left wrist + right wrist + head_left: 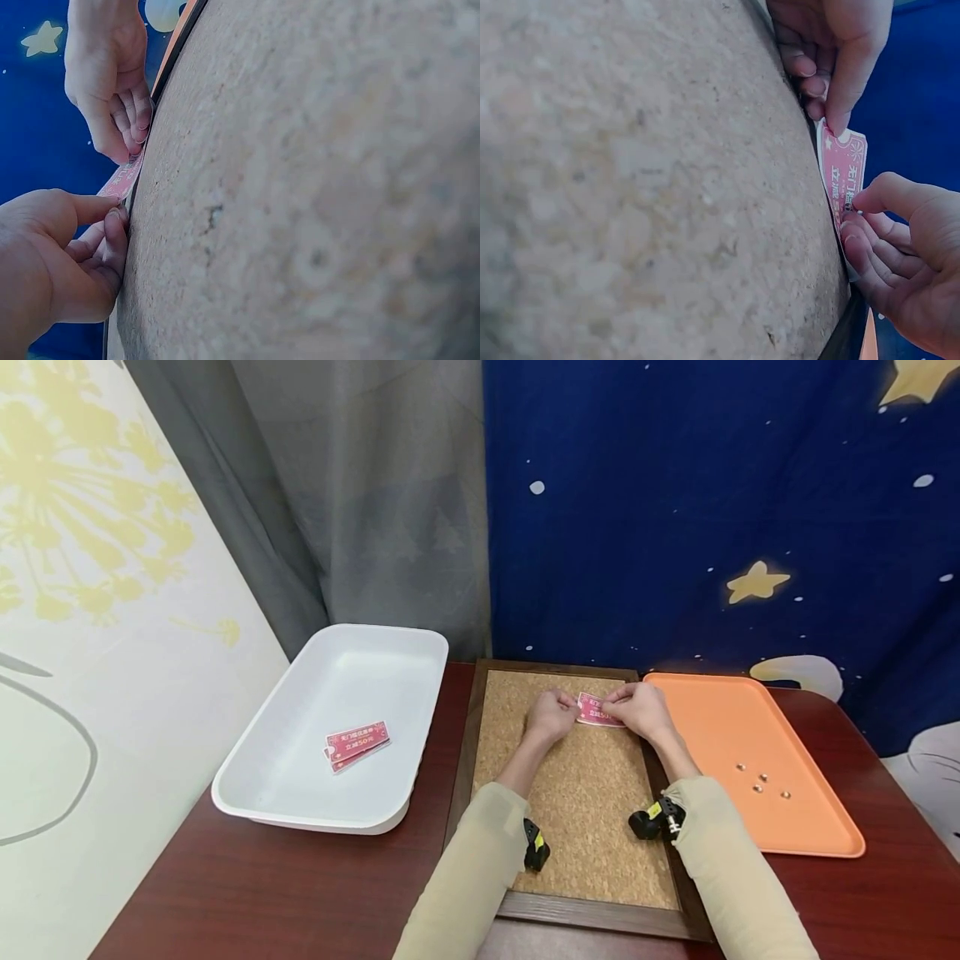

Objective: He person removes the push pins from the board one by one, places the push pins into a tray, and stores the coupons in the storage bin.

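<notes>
A red printed coupon lies against the upper part of a wood-framed corkboard. The thumb and fingers of my left hand pinch its left edge, at one corner in the right wrist view. Over the coupon's other half, my right hand holds a small shiny thumbtack between thumb and fingertips. Most of that tack is hidden by the fingers. Whether its point has entered the cork I cannot tell. The left wrist view shows both hands close together at the coupon.
Left of the board stands a white plastic bin holding more red coupons, overlapped. An orange tray adjoins the board's right side, with several silver thumbtacks on it. Curtains hang behind the dark red table.
</notes>
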`<state>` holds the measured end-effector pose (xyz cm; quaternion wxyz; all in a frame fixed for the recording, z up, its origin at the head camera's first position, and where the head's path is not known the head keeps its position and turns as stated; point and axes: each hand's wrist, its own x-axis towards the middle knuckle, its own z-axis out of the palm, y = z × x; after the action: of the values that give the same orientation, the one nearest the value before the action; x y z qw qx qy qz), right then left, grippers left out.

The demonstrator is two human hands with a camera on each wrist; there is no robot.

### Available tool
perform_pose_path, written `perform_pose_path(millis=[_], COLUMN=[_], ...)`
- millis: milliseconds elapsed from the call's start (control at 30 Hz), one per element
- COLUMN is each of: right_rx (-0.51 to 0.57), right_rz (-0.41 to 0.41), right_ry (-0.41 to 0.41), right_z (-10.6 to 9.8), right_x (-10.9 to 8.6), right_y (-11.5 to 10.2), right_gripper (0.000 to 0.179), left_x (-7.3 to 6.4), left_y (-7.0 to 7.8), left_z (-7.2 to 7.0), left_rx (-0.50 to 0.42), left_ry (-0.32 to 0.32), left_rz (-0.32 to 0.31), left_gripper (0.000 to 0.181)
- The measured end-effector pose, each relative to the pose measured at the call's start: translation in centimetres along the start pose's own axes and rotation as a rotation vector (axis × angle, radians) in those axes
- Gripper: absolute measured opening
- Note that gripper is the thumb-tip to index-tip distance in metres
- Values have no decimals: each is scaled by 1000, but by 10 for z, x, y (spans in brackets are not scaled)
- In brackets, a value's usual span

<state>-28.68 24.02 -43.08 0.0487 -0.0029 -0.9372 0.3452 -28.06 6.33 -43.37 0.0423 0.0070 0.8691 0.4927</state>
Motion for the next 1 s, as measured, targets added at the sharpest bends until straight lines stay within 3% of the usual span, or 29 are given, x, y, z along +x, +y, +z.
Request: perform_pose_path(millis=[367, 567, 800, 1000], right_rx=[76, 120, 161, 177], right_rz=[-66, -75, -115, -144], right_ry=[10, 2, 11, 8], right_z=[-2, -8, -16, -21], right_x=[-12, -25, -41, -53], right_y=[3, 5, 7, 2], right_gripper=[16, 15, 16, 15], left_x=[0, -4, -12, -19], left_y=[-4, -6, -4, -5], left_z=[-4, -10, -20, -26], left_rx=[-85, -93, -34, -96], left_ry=[-1, -37, -89, -152], left_rz=[24, -7, 8, -14], left_gripper=[7, 7, 3, 5])
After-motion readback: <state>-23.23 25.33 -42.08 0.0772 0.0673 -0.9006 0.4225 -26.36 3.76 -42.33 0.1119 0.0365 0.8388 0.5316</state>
